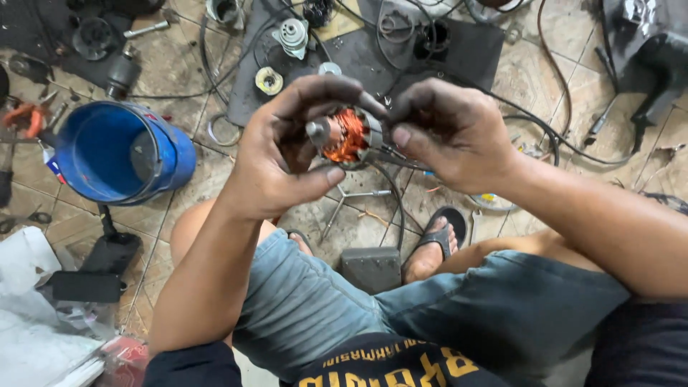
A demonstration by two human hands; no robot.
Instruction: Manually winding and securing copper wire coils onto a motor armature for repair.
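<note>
Seated person, denim shorts (401, 315), knees apart, sandalled foot (437, 244) on tiled floor (545, 57). Grey block (371, 269) sits between the legs, just beside the foot; a metal cross wrench (351, 197) lies beyond it, partly hidden by the hands. White plastic sheeting (29, 322) at floor's near-left corner, black flat pad (86, 287) beside it. Blue bucket (118, 154) tipped on its side at left, opening facing the camera, inside looks empty. Far side: black mat (373, 50) with small motor parts and black cables (559, 136) trailing right. Held up over the knees: motor stator (349, 136), grey metal ring, orange copper windings, dirty. Left hand (287, 154) fingers curled tight round it; right hand (448, 132) fingertips pinching its right edge.
</note>
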